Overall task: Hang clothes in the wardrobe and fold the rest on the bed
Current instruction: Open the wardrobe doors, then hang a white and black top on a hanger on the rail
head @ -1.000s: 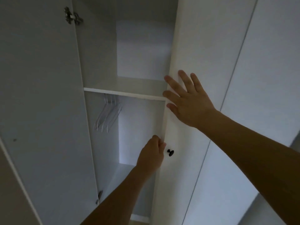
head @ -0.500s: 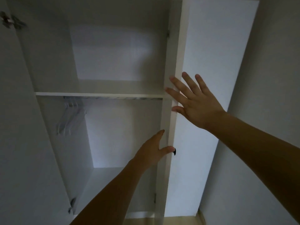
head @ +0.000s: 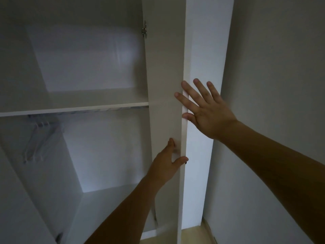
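Note:
The white wardrobe (head: pixel 98 194) stands open with no clothes in it. Its right door (head: pixel 164 67) is swung far out and shows almost edge-on. My left hand (head: pixel 167 162) lies with straight fingers on the door's inner face, its thumb across the door edge beside a small black knob (head: pixel 185 162). Higher up, my right hand (head: pixel 205 110) is spread flat on the door's outer face, its fingertips reaching over the edge. Several white hangers (head: pixel 37 138) hang on the rail at the left, under the shelf (head: pixel 75 108).
A grey wall (head: pixel 274 103) stands close behind the open door on the right. A strip of light wooden floor (head: pixel 193 235) shows below. A metal hinge (head: pixel 144 30) sits high on the door's inner side. The left door panel (head: pixel 15 199) fills the lower left.
The right door has swung further open toward the wall, both hands moving with it. My view has turned right, so the hangers and shelf now sit further left.

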`<state>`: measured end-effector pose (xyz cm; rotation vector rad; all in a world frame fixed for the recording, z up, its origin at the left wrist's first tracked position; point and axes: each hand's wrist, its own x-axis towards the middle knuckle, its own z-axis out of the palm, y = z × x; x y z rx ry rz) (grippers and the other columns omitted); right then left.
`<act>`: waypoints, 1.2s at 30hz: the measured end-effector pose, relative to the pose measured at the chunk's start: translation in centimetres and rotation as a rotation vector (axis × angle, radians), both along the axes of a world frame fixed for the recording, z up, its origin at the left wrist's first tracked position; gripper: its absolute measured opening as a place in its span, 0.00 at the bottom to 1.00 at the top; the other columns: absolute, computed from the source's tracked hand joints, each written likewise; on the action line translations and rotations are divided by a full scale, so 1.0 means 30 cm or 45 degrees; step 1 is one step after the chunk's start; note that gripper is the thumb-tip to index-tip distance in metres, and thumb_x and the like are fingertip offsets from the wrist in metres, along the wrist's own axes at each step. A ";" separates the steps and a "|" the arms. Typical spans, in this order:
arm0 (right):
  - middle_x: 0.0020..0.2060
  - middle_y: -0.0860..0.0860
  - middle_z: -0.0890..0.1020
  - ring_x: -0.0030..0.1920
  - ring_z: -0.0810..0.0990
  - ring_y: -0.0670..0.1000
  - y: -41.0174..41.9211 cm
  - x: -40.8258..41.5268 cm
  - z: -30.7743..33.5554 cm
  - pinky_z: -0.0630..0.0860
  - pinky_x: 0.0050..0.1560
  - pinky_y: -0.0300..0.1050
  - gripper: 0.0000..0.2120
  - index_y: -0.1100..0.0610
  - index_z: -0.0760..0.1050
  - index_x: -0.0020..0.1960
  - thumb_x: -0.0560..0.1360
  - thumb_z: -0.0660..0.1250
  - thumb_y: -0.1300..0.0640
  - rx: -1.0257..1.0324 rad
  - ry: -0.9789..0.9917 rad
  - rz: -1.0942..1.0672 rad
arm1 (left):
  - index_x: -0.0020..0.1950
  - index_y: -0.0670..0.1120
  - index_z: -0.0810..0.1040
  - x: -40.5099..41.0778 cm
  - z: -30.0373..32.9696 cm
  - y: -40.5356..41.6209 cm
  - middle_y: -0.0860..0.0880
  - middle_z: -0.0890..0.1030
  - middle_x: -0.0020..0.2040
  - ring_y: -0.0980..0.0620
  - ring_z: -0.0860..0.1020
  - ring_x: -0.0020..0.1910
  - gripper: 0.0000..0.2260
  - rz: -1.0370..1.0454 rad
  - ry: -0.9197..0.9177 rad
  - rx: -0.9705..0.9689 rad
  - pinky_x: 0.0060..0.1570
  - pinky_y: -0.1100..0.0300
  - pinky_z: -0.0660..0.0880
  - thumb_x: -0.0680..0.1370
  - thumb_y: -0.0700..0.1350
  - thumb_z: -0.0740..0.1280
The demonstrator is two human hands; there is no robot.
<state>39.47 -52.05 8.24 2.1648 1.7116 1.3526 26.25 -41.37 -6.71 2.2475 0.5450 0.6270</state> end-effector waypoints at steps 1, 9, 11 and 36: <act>0.75 0.51 0.36 0.76 0.40 0.59 0.000 -0.002 -0.005 0.44 0.75 0.60 0.29 0.46 0.33 0.76 0.78 0.33 0.37 0.006 0.025 0.001 | 0.78 0.53 0.52 -0.002 0.005 -0.001 0.54 0.70 0.71 0.51 0.71 0.68 0.35 -0.004 0.003 -0.017 0.65 0.57 0.68 0.77 0.60 0.64; 0.76 0.52 0.38 0.77 0.38 0.55 -0.089 -0.099 -0.069 0.38 0.76 0.55 0.29 0.50 0.31 0.75 0.79 0.36 0.40 0.012 0.325 -0.182 | 0.77 0.51 0.53 -0.017 0.028 -0.011 0.51 0.69 0.72 0.47 0.72 0.68 0.33 -0.006 0.082 0.030 0.67 0.52 0.69 0.78 0.59 0.63; 0.76 0.52 0.38 0.76 0.37 0.53 -0.151 -0.126 -0.107 0.37 0.76 0.52 0.31 0.54 0.33 0.76 0.79 0.35 0.40 0.021 0.472 -0.279 | 0.76 0.49 0.56 -0.026 0.040 0.007 0.50 0.69 0.73 0.46 0.72 0.69 0.32 -0.019 0.141 0.123 0.67 0.51 0.70 0.78 0.59 0.63; 0.78 0.52 0.42 0.77 0.41 0.50 -1.011 -1.018 -0.323 0.40 0.76 0.46 0.29 0.57 0.40 0.78 0.83 0.47 0.49 0.230 1.028 -1.335 | 0.79 0.42 0.48 -0.355 0.021 -0.570 0.44 0.49 0.80 0.45 0.46 0.78 0.28 -0.721 -0.117 1.125 0.76 0.51 0.44 0.83 0.56 0.46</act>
